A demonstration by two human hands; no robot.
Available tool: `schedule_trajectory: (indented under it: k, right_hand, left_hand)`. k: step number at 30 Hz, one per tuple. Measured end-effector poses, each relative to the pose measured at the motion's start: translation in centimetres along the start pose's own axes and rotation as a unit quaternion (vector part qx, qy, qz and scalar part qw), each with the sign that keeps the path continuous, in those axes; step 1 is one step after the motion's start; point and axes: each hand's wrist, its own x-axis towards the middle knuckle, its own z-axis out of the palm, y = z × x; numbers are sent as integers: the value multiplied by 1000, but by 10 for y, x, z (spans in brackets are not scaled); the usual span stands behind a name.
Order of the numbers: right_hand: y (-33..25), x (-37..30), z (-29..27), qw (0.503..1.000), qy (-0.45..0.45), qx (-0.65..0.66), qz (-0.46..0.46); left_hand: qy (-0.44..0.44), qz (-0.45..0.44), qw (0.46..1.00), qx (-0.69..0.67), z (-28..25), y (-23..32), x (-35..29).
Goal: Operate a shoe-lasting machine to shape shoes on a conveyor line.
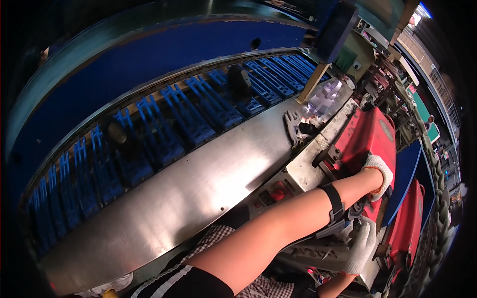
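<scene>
My left arm reaches across to the right, a black strap around its forearm. In a white knit glove, my left hand (380, 175) rests against the side of a red machine cover (360, 136); its fingers are mostly hidden. Below it is my right hand (361, 248), also gloved in white, with its fingers pointing up around a small dark part I cannot make out. Dark round machine parts (357, 209) lie between the two hands. A grey machine body (318, 251) sits beneath my left forearm.
A bare metal shelf (198, 184) runs along a conveyor of blue slats (198, 114) carrying dark rounded pieces (240, 83). A grey glove (293, 124) and clear plastic bottle-like items (325, 97) lie at its far end. A red button (278, 192) sits near my arm. Another red cover (407, 223) stands right.
</scene>
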Motion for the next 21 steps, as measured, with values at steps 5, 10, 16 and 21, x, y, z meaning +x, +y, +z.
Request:
schedule_trajectory:
  k: [5,10,16,21]
  right_hand:
    - [2,2,-3,1000,-13,-2,10]
    - [4,2,-5,1000,-8,-5,6]
    - [3,1,-3,1000,-6,6,-1]
    - [-2,1,2,1000,-7,-2,-6]
  left_hand:
    - [-2,6,1000,1,5,-2,6]
    - [-4,0,1000,-11,-3,2,-2]
    - [5,2,1000,-9,-5,1,-7]
    - [8,-5,1000,-2,-1,-3,-5]
